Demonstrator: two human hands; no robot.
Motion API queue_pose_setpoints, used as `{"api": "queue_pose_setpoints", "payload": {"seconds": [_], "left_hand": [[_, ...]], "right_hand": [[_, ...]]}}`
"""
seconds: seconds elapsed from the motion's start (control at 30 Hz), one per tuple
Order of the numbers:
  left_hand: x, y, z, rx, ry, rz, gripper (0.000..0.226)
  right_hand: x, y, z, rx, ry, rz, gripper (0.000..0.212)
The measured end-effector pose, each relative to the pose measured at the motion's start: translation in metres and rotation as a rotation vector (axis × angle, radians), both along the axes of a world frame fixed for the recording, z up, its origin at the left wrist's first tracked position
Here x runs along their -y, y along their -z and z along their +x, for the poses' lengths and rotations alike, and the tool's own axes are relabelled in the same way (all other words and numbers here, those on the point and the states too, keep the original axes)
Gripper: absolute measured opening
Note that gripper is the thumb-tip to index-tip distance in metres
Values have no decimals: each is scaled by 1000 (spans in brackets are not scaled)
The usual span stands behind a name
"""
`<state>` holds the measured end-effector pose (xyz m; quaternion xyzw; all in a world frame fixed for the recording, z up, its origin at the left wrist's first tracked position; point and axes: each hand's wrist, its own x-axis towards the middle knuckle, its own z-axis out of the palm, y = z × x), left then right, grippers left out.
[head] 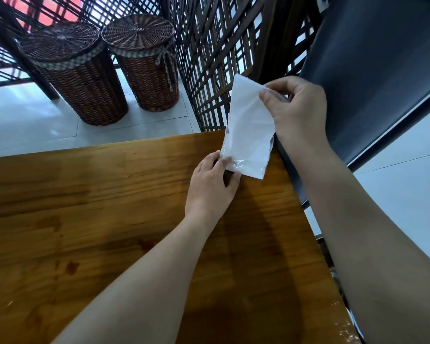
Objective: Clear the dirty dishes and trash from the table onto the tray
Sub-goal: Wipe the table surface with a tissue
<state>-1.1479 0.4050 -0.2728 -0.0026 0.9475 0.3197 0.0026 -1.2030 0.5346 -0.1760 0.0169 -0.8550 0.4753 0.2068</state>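
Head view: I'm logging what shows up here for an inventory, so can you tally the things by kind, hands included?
Hands: 2 (left hand, right hand)
White tissue packet, held by both hands: 1
Lidded wicker baskets on the floor: 2
Wooden table: 1
Total: 6

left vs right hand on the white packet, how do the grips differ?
The left hand holds the white packet's bottom corner, low, just above the wooden table. The right hand pinches the top edge, raised higher, near the table's right edge. The left shows its back; the right's fingers curl around the edge. Both are bare and grip the same packet.
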Motion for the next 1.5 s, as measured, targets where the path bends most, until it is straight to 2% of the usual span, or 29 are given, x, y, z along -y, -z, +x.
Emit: {"api": "queue_pose_setpoints", "payload": {"seconds": [0.23, 0.57, 0.67, 0.83, 1.07, 1.33, 1.5], "left_hand": [[1, 2, 0, -11, -7, -13, 49], [0, -5, 4, -6, -32, 100, 39], [-1, -11, 6, 32, -89, 195, 38], [0, -21, 17, 26, -83, 276, 40], [8, -32, 59, 54, -187, 325, 38], [32, -34, 159, 149, -150, 132, 41], [44, -33, 200, 197, -200, 126, 38]], "right_hand": [[0, -26, 1, -109, 8, -27, 14], [-10, -34, 39, -52, -22, -48, 6], [-14, -35, 55, -24, -31, -26, 6], [-19, -30, 84, 69, -69, 17, 18], [-17, 0, 136, 266, -99, 61, 14], [1, 45, 208, 477, -162, 218, 15], [8, 52, 237, 547, -171, 233, 15]]}}
